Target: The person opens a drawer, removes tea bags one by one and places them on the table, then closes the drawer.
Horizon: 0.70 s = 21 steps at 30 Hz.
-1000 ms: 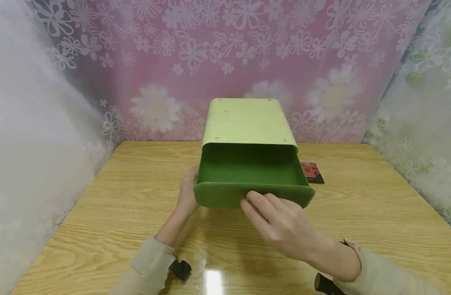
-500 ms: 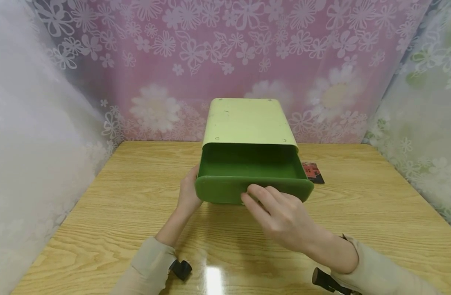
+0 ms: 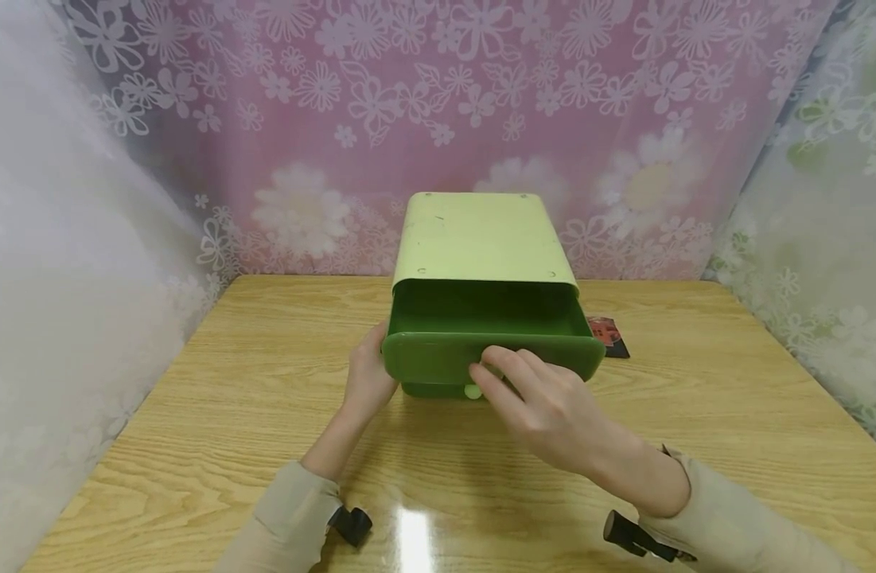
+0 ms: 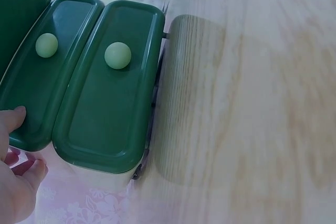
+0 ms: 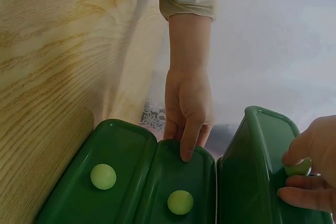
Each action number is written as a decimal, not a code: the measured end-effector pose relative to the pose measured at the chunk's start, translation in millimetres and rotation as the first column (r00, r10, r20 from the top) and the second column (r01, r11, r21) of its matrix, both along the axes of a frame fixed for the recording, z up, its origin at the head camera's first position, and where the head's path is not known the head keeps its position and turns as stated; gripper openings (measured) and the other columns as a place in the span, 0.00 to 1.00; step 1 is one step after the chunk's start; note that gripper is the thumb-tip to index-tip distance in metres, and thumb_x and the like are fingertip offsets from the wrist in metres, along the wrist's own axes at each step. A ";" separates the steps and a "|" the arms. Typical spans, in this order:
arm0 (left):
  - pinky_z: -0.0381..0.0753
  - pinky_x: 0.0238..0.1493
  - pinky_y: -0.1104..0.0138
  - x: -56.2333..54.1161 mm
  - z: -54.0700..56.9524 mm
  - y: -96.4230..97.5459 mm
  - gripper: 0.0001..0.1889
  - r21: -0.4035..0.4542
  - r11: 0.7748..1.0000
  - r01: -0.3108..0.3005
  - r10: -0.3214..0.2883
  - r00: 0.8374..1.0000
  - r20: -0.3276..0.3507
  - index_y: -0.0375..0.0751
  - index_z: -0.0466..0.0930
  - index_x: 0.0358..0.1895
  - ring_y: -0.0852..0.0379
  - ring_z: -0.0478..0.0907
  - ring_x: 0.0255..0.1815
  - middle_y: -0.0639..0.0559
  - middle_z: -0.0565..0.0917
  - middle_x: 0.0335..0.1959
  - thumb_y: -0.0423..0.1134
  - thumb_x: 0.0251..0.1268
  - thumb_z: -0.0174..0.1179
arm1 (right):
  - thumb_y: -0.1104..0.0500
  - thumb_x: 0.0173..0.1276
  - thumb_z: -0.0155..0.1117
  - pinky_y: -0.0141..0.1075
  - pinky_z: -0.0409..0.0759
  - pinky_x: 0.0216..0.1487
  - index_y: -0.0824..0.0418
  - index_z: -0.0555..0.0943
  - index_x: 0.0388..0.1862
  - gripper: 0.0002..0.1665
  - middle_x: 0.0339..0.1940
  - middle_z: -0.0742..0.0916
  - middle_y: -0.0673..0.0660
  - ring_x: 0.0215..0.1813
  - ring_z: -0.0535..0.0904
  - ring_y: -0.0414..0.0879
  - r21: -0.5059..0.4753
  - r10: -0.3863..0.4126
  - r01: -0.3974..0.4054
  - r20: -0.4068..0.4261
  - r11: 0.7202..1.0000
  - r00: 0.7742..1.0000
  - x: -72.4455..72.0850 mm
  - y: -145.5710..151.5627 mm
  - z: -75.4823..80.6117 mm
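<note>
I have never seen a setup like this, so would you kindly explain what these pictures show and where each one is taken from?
There is no robot here, just a person working with two bare hands. The wide view looks down from the person's head; the other two look from the left and right wrists.

On the wooden table stands a small cabinet with a pale yellow shell and green drawers. The top drawer is partly open, and the lower drawers are shut. The right hand pinches the top drawer's knob, while the left hand grips the cabinet's side. To the right lies a flat red-and-black item, partly hidden by the cabinet.
</note>
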<state>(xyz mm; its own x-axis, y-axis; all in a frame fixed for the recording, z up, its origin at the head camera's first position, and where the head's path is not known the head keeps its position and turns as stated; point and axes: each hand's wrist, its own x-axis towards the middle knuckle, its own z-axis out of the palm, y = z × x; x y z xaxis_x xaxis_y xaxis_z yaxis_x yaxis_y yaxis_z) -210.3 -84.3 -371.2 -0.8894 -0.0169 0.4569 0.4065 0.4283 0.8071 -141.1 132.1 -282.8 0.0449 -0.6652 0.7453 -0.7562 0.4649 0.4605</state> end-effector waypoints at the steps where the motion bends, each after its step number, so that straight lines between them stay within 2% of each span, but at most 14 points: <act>1: 0.74 0.53 0.56 0.3 0.2 0.2 0.17 0.001 1.000 0.000 0.000 1.000 0.004 0.38 0.76 0.55 0.48 0.75 0.53 0.44 0.79 0.49 0.35 0.62 0.60 | 0.71 0.70 0.44 0.35 0.79 0.23 0.69 0.81 0.34 0.15 0.35 0.81 0.63 0.26 0.76 0.51 0.000 0.001 -0.001 0.002 1.000 1.000 -0.4 0.3 -0.1; 11: 0.75 0.51 0.57 -0.9 0.8 1.1 0.15 0.019 1.000 -0.016 0.016 1.000 -0.007 0.39 0.78 0.51 0.50 0.76 0.51 0.46 0.81 0.47 0.34 0.60 0.61 | 0.72 0.70 0.43 0.35 0.78 0.22 0.70 0.81 0.35 0.16 0.35 0.79 0.64 0.26 0.76 0.51 0.011 -0.004 0.003 0.027 1.000 1.000 -2.8 1.6 0.8; 18: 0.76 0.49 0.57 -1.6 -0.4 1.6 0.15 -0.021 0.999 -0.040 0.039 0.999 -0.033 0.38 0.79 0.50 0.49 0.77 0.48 0.45 0.81 0.44 0.32 0.59 0.61 | 0.72 0.70 0.44 0.35 0.79 0.23 0.70 0.81 0.34 0.15 0.34 0.79 0.64 0.26 0.76 0.51 -0.010 -0.006 0.006 0.021 1.000 1.000 -4.4 0.4 2.7; 21: 0.77 0.48 0.57 -1.1 -0.3 2.1 0.13 -0.024 0.999 -0.040 0.040 0.999 -0.022 0.37 0.79 0.49 0.49 0.77 0.48 0.44 0.81 0.44 0.33 0.60 0.60 | 0.72 0.70 0.44 0.36 0.79 0.24 0.70 0.80 0.34 0.15 0.34 0.79 0.64 0.26 0.76 0.51 -0.018 -0.011 0.012 0.016 1.000 1.000 -5.1 -0.3 3.3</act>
<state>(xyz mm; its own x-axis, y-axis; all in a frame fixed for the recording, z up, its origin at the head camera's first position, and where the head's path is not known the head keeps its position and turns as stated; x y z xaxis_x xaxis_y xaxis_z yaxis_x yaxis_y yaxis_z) -211.4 -82.2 -371.4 -0.8781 -0.0408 0.4768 0.4059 0.4643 0.7872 -146.2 131.9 -279.5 0.0255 -0.6522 0.7576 -0.7579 0.4816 0.4401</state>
